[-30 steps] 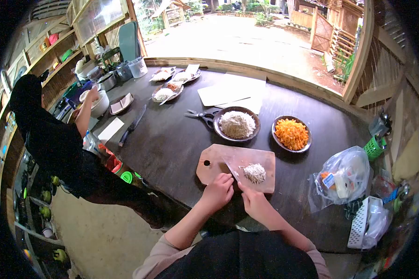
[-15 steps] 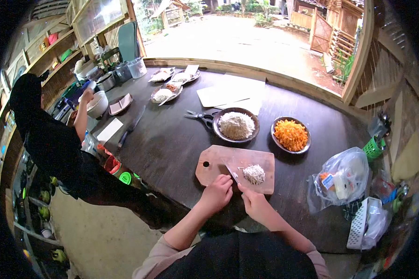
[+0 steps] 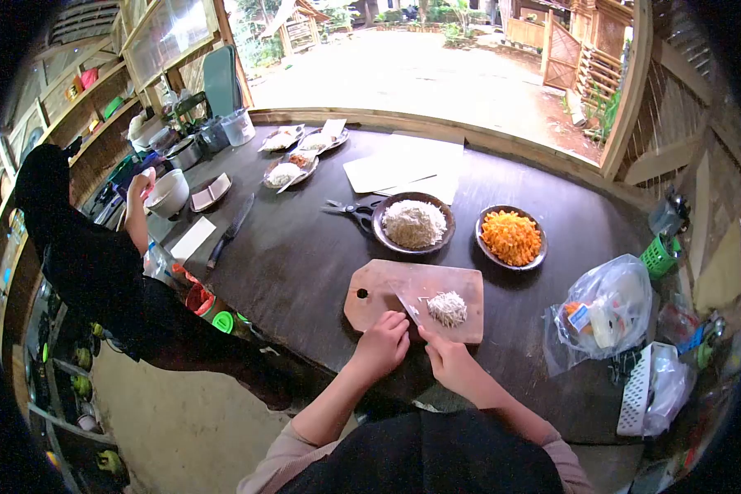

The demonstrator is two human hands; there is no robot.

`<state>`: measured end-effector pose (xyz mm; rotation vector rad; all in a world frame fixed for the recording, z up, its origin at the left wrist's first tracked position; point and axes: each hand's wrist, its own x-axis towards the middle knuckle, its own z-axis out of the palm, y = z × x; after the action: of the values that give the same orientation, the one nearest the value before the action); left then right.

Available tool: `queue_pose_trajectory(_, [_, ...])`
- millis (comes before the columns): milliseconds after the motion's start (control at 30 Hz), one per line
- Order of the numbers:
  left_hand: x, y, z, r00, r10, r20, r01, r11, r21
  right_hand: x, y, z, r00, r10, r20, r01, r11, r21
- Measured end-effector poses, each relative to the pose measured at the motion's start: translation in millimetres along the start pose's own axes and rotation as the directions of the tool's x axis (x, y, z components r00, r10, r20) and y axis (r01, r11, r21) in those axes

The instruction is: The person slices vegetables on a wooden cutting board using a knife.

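Note:
On a wooden cutting board (image 3: pixel 370 288) lies a small pile of pale, finely cut strips (image 3: pixel 447 310). My right hand (image 3: pixel 449 360) is closed round the handle of a knife (image 3: pixel 408 306), whose blade rests on the board left of the pile. Close to the blade, at the board's near edge, my left hand (image 3: pixel 384 339) is closed with curled fingers. Whatever is under those fingers is hidden. Beyond the board stand a bowl of similar pale strips (image 3: pixel 414 224) and a bowl of chopped orange pieces (image 3: pixel 511 237).
Scissors (image 3: pixel 350 211) and white sheets (image 3: pixel 407 169) lie beyond the board. At right are a plastic bag (image 3: pixel 608 309) and a white basket (image 3: pixel 636 391). A co-worker (image 3: pixel 90 255) stands at left by a white bowl (image 3: pixel 169 194); another knife (image 3: pixel 229 235) lies nearby.
My hands and the knife stay almost in place. The co-worker's hand has moved left and down, away from above the white bowl. The whole view has shifted slightly.

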<state>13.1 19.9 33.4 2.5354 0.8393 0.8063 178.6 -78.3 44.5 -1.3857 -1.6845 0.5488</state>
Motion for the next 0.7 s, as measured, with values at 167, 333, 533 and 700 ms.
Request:
queue_pose_trajectory(167, [0,0,0,1.000,0.021,-0.022,-0.020,0.999,0.035,-1,-8,-4,0.999,0.042,0.024,-0.042,0.999,-0.011])
queue_pose_trajectory(333, [-2,1,0,0.999,-0.037,0.023,0.038,0.999,-0.022,4,-5,0,0.997,0.073,0.024,-0.073,0.997,0.003])
queue_pose_trajectory(533, [-2,4,-1,0.999,0.022,-0.045,-0.021,1.000,0.020,8,-8,-4,0.998,0.052,0.026,-0.051,0.998,-0.021])
queue_pose_trajectory(700, [-4,-2,3,1.000,0.015,-0.021,-0.014,1.000,0.021,5,-11,-5,0.999,0.036,0.026,-0.035,0.999,-0.037])
